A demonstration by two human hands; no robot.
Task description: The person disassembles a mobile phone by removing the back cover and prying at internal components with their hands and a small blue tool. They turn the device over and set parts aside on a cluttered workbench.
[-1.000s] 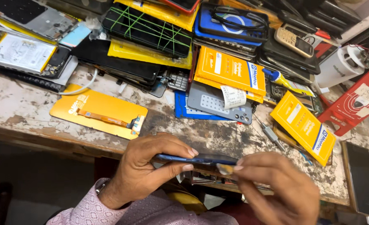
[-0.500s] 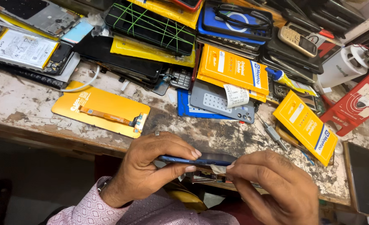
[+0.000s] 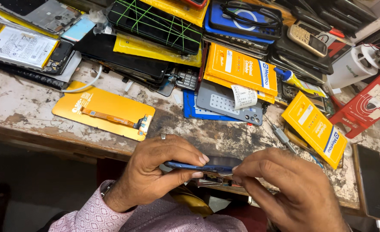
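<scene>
While the cluttered workbench (image 3: 22,109) filled the top of the view, both hands met just below its front edge, over the person's lap. The left hand (image 3: 157,169) was curled shut around a blue phone (image 3: 198,166), thumb running along the near side and fingertips folded over the top, so the phone lay flat and edge-on to the camera. The right hand (image 3: 290,189) came in from the other side with its fingers drawn together in a pinch on the phone's right end; whether anything small sat between those fingertips could not be made out. A ring showed on one left finger, and a pink patterned sleeve (image 3: 112,215) covered that wrist.

Up on the bench, a yellow display panel (image 3: 104,111) with a ribbon cable lay flat just beyond the left hand. A small screwdriver (image 3: 282,137) rested near the right hand, beside a yellow packet (image 3: 314,129). A grey phone back cover (image 3: 228,103) with a paper slip lay on blue card further back, and a black phone (image 3: 372,180) lay at the far right edge.
</scene>
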